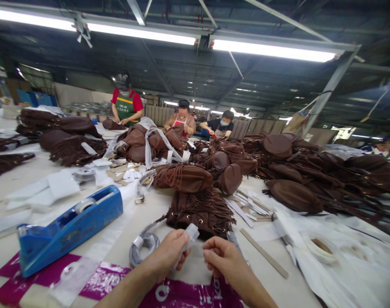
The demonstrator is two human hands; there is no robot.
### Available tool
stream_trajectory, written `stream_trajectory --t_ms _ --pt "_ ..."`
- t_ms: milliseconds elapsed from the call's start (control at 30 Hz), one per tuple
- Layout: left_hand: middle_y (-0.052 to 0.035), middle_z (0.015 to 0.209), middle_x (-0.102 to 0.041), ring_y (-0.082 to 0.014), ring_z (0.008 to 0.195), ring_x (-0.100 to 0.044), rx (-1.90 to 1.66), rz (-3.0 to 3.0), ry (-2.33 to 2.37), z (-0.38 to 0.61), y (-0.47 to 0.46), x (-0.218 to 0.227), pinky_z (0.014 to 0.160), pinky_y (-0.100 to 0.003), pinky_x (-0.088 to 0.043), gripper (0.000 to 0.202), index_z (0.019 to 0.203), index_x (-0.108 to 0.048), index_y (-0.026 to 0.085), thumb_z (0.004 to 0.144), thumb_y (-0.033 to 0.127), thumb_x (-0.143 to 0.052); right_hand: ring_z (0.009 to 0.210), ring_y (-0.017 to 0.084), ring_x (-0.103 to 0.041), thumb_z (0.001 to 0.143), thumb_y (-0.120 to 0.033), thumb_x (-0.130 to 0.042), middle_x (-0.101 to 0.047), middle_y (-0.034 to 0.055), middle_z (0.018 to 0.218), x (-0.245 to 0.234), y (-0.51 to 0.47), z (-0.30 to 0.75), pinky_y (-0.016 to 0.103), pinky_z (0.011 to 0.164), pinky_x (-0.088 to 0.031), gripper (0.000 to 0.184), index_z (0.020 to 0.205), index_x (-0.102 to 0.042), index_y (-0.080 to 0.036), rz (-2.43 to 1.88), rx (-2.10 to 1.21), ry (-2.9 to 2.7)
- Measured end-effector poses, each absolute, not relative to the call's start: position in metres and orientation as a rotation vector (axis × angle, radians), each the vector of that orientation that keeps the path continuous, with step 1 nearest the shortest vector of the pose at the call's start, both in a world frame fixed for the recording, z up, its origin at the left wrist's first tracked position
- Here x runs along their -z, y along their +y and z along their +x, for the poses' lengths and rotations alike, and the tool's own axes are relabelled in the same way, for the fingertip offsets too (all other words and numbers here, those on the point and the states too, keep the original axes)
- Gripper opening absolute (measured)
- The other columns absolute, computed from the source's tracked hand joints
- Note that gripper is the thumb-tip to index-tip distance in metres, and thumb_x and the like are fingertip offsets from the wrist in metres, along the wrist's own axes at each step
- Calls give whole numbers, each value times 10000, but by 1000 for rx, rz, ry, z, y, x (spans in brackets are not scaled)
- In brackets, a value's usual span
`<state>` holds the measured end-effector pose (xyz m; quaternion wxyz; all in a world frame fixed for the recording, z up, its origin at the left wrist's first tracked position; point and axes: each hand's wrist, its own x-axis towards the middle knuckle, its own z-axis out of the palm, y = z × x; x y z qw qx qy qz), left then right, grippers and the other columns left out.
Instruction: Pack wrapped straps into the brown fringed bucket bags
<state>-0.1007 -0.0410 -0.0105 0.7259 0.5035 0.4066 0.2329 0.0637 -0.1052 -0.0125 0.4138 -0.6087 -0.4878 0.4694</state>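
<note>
My left hand (171, 250) is closed around a strip of clear, whitish plastic wrap (191, 232), whose end sticks out past the thumb. A short gap to the right, my right hand (222, 256) has its fingers curled in and the thumb near the fingertips; whatever it may hold is hidden. Just beyond both hands lies a dark brown fringed bag (198, 209) with metal eyelets. Its strap (143, 248), coiled and wrapped in plastic, rests left of my left hand. Purple printed plastic (182, 293) spreads under my forearms.
A blue tape dispenser (73, 235) stands at left. Piles of brown bags (294, 171) cover the table's far side. A tape roll (320, 248) lies on white sheets at right, near a cardboard strip (264, 253). Several co-workers, one in a green apron (127, 109), work across the table.
</note>
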Motion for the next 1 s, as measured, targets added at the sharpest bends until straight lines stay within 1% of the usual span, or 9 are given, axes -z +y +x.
stream_trajectory --t_ms 100,167,267,400,467,567,700,900,1000 --pt "43 629 -425 -70 466 -292 -507 1189 897 -103 -40 9 433 -195 -173 246 763 -450 197 804 430 -515 509 109 -487 694 -378 -625 -531 -58 582 2 -106 72 234 504 -384 233 809 -553 -189 -1457 -1351 -1191" --pt "38 636 -430 -78 472 -314 -506 1247 913 -104 -39 8 432 -200 -196 258 760 -456 198 804 447 -509 519 117 -485 720 -352 -600 -515 -56 575 -2 -106 76 245 517 -392 184 793 -554 -190 -1474 -1290 -1288" --pt "38 629 -430 -86 474 -346 -500 1352 955 -105 -39 6 433 -204 -231 281 757 -465 198 805 472 -493 615 146 -515 837 -250 -517 -555 -16 648 1 -107 79 274 594 -391 97 773 -569 -199 -1578 -737 -1675" --pt "49 622 -438 -65 458 -330 -436 1260 944 -105 -36 5 418 -172 -216 242 794 -451 194 783 430 -503 688 195 -490 962 -157 -352 -576 44 738 26 -111 71 314 618 -334 307 763 -583 -195 -1402 324 -2145" --pt "58 615 -451 -42 425 -274 -369 1083 920 -104 -34 6 409 -150 -173 226 828 -422 202 759 391 -523 641 199 -450 984 -154 -277 -541 45 683 38 -112 63 322 587 -296 392 713 -558 -189 -1310 569 -2184" --pt "59 607 -463 -15 399 -225 -309 891 887 -101 -34 7 402 -134 -139 245 813 -385 205 723 353 -559 613 196 -433 994 -157 -235 -522 41 648 47 -112 54 322 579 -278 444 666 -532 -187 -1304 662 -2131" --pt "56 597 -443 -12 400 -254 -363 950 863 -97 -40 8 388 -128 -155 250 760 -405 188 742 389 -554 640 188 -488 960 -117 -319 -578 35 679 52 -107 47 295 597 -318 366 701 -566 -194 -1359 466 -2049" --pt "54 582 -462 -52 390 -334 -539 1277 841 -95 -51 10 354 -148 -265 363 926 -510 185 824 531 -468 681 160 -579 845 -157 -386 -634 13 702 43 -103 41 246 661 -418 231 714 -572 -196 -1395 -730 -1621" --pt "53 542 -470 -86 372 -386 -512 1434 852 -97 -53 15 346 -174 -329 460 1158 -521 180 862 517 -423 587 143 -536 795 -226 -410 -600 9 625 27 -102 42 231 539 -387 219 661 -577 -180 -1413 -1148 -1452"
